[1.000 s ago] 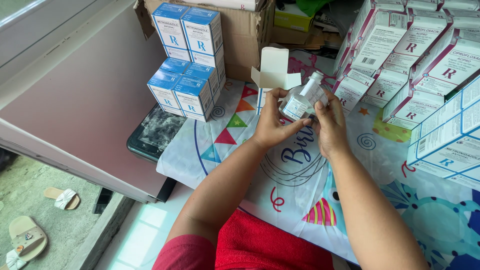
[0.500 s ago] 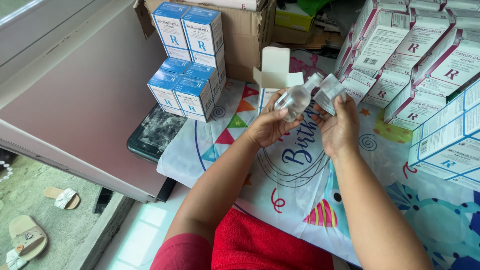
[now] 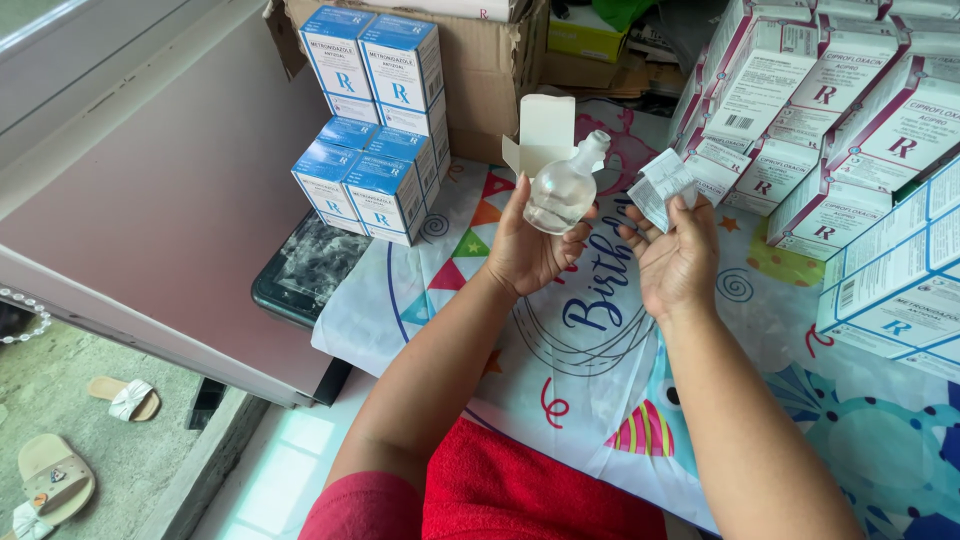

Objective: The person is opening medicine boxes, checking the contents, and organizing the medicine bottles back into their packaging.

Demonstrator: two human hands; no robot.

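One clear bottle (image 3: pixel 562 190) gripped in the left hand (image 3: pixel 528 250), one folded leaflet (image 3: pixel 661 186) pinched in the right hand (image 3: pixel 675 262). Hands are apart. One open carton (image 3: pixel 546 135) stands behind them on the party-print tablecloth (image 3: pixel 800 400); can't see inside it.

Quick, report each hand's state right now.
Left hand: closed around a clear plastic bottle, held up.
Right hand: fingers pinching a folded paper leaflet, palm up.

Small medicine stockroom, home-run by the look: stacked blue-and-white cartons (image 3: pixel 372 150), maroon-and-white cartons (image 3: pixel 800 110), open cardboard box (image 3: pixel 490 70); counter under a party-print plastic cloth (image 3: pixel 600 340) (sandals (image 3: pixel 55 470) on the ground outside).
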